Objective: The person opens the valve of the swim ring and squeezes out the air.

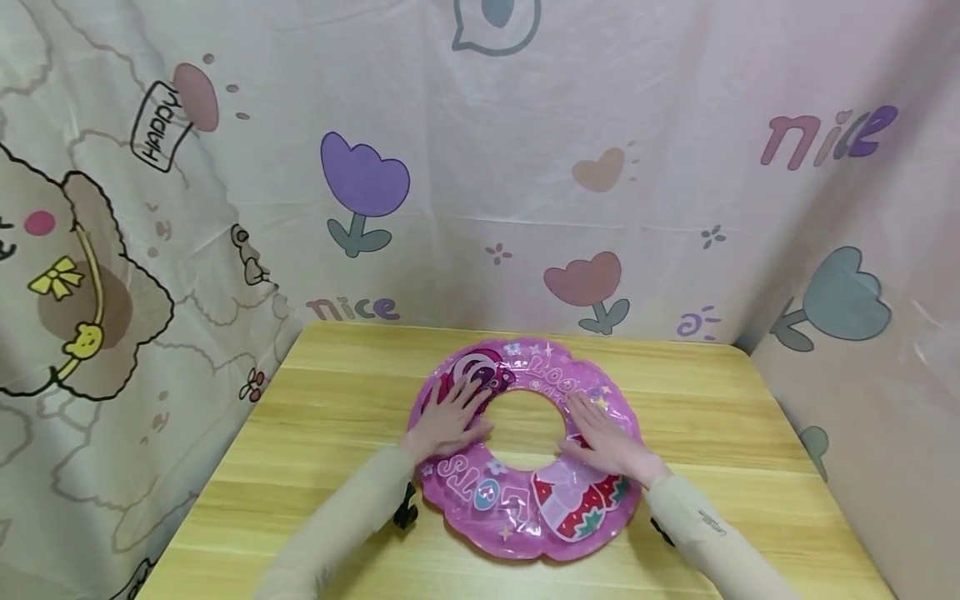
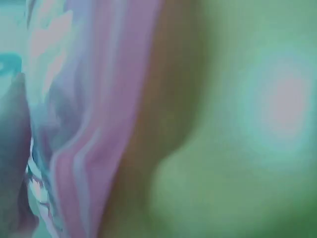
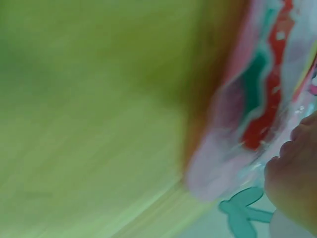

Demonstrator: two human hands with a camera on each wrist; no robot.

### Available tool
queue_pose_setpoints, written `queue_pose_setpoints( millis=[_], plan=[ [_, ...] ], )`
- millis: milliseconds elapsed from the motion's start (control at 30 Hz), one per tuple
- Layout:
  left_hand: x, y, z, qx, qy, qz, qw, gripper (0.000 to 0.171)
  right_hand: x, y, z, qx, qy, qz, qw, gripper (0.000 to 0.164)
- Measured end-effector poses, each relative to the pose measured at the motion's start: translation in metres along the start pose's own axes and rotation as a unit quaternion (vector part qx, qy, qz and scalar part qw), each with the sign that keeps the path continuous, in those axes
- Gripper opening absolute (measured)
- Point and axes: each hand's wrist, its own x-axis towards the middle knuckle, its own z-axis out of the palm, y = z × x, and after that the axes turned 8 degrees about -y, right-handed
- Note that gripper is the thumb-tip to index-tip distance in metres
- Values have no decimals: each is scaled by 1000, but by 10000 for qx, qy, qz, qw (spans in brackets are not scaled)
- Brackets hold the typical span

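Note:
A pink inflatable swim ring [image 1: 517, 533] with strawberry and cartoon prints lies flat on the wooden table, its scalloped outer edge puffed up. My left hand [image 1: 448, 421] rests on the ring's left side, fingers spread and reaching toward the inner hole. On the opposite side my right hand [image 1: 606, 437] lies over the ring beside the strawberry print, fingers straight. In the left wrist view the ring's edge [image 2: 114, 99] is blurred, with part of the hand at the left border. The right wrist view has the ring's side [image 3: 228, 144] and curved fingers [image 3: 292, 163] against it.
The light wood table [image 1: 322, 400] runs back to a hanging cloth [image 1: 480, 167] printed with tulips and words. Similar cloth covers the left and right sides. Small black devices [image 1: 407, 508] sit under the wrists.

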Motion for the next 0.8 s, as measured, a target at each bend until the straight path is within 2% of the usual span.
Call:
queue_pose_setpoints(
  millis=[200, 333, 567, 667, 800],
  plan=[
    [-36, 22, 10, 92, -135, 143, 9998, 89, -14, 20, 8, -352, -101, 28, 9993, 86],
    [-49, 32, 21, 114, -37, 204, 9997, 102, -19, 27, 16, -480, -239, 129, 9985, 88],
    [-54, 36, 32, 251, 92, 75, 9996, 110, -18, 32, 27, -540, 24, 86, 9985, 88],
    [-53, 34, 36, 220, 133, 116, 9996, 111, -17, 32, 31, -552, 88, 92, 9984, 89],
    [-50, 27, 38, 469, 276, 220, 9983, 111, -14, 31, 34, -626, 172, 130, 9978, 88]
  ],
)
